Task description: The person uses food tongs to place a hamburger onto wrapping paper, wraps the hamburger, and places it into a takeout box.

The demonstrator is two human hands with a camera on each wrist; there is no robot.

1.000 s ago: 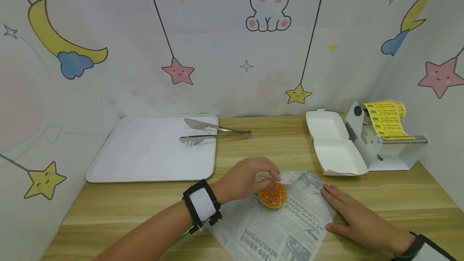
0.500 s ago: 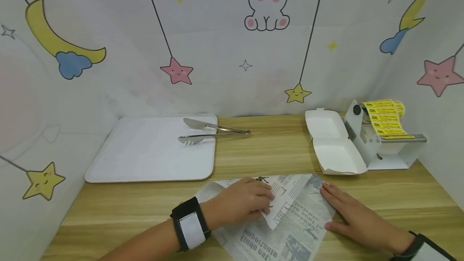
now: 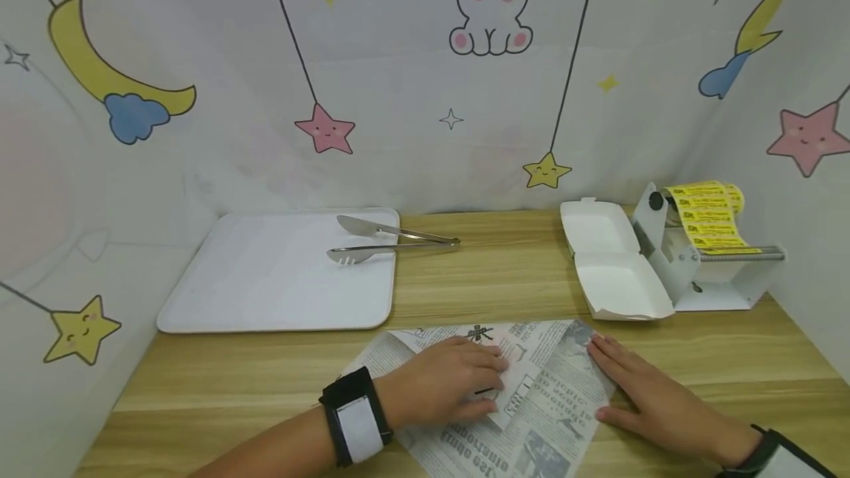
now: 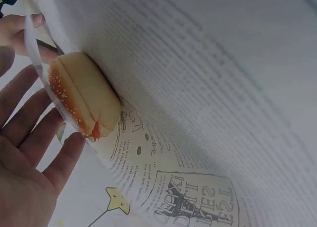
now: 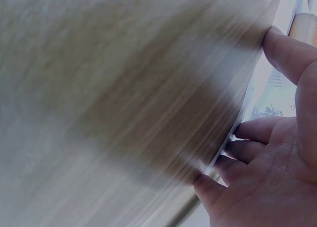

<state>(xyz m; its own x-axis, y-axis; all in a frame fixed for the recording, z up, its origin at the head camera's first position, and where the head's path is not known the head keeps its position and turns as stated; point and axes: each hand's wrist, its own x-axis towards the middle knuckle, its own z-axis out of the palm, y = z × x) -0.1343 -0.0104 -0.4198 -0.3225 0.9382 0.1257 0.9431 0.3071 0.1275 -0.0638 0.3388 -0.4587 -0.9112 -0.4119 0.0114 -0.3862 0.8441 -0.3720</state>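
Observation:
A sheet of newsprint-patterned wrapping paper point(image 3: 561, 408) lies on the wooden table, its far corner folded toward me over a small sesame-bun burger. In the head view the fold hides the burger; the left wrist view shows the burger point(image 4: 91, 95) between the paper layers, with a bit of red at its edge. My left hand point(image 3: 454, 382) rests on the folded flap above the burger, its fingers extended against the paper point(image 4: 163, 103). At the sheet's right edge, my right hand point(image 3: 657, 404) presses down with nearly straight fingers and spread thumb.
A white tray point(image 3: 279, 279) stands at the back left, with metal tongs point(image 3: 398, 242) lying partly across its right edge. Toward the back right are an open white takeaway box point(image 3: 620, 282) and a label dispenser point(image 3: 713, 279) with yellow labels. A printed curtain point(image 3: 412, 57) hangs behind.
My left hand has brought the paper's far corner toward me over the burger, let go of the corner, and now lies flatter on the flap. My right hand has stayed put.

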